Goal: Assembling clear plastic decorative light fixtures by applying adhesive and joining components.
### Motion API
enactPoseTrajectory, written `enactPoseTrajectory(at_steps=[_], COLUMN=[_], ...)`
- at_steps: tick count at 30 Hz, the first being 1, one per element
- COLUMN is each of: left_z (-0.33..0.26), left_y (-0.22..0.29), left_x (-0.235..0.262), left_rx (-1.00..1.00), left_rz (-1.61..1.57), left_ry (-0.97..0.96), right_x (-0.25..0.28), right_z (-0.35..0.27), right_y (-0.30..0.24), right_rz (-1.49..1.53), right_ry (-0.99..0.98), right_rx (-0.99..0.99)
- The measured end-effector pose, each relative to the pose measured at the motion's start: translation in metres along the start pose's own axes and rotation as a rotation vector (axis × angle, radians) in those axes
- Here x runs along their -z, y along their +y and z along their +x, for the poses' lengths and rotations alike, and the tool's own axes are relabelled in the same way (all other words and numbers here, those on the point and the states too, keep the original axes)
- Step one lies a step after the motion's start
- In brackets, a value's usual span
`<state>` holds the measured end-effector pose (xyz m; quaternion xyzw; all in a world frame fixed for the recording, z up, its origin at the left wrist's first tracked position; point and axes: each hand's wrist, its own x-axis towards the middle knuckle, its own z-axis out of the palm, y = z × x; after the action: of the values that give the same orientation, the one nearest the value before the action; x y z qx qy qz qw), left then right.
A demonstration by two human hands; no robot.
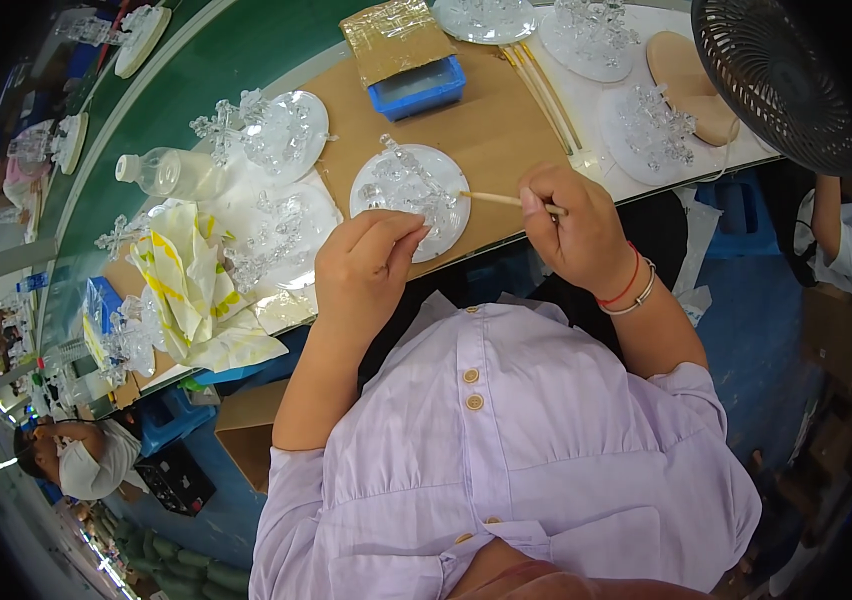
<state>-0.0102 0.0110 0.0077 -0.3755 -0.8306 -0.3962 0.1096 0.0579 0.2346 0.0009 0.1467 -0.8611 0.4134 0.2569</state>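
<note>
My left hand (361, 265) rests at the near rim of a round clear glass plate (386, 215) that carries several crystal ornament pieces (408, 185); its fingers are curled and pinch the plate's edge. My right hand (574, 232) grips a thin wooden stick (494, 199), whose tip points left onto the crystal pieces on the plate. The plate lies on a brown cardboard sheet (491, 125) on the table.
A blue tray (418, 88) with a taped cardboard lid stands behind. More plates with crystal ornaments (281, 130) (651, 125), a clear plastic bottle (171, 172), yellow-white cloth (191, 290), spare sticks (544, 95) and a black fan (776, 70) surround it. Another person (81, 460) sits at lower left.
</note>
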Motion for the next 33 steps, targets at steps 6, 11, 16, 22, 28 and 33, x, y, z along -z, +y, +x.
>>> enactPoseTrajectory(at_steps=[6,11,16,22,28,33], left_z=[0.000,-0.002,-0.001,0.000,0.018,0.060], left_y=[-0.001,0.000,0.001,0.002,0.018,0.018], left_x=[-0.001,0.000,-0.001,0.001,0.020,0.031], left_rx=[0.004,0.022,0.031,0.055,0.081,-0.195], left_rz=[-0.004,0.007,0.011,0.004,0.078,0.394], left_ry=[-0.008,-0.022,-0.024,-0.035,-0.123,-0.200], right_x=[-0.006,-0.010,-0.013,-0.012,0.019,0.049], right_z=[0.010,0.020,0.025,0.024,0.005,0.004], right_y=[0.015,0.020,0.029,0.027,0.002,-0.014], right_rz=[-0.034,-0.010,0.019,0.004,0.055,0.176], right_ry=[0.018,0.012,0.030,0.029,0.063,0.276], right_rx=[-0.007,0.017,0.032,0.062,-0.003,0.026])
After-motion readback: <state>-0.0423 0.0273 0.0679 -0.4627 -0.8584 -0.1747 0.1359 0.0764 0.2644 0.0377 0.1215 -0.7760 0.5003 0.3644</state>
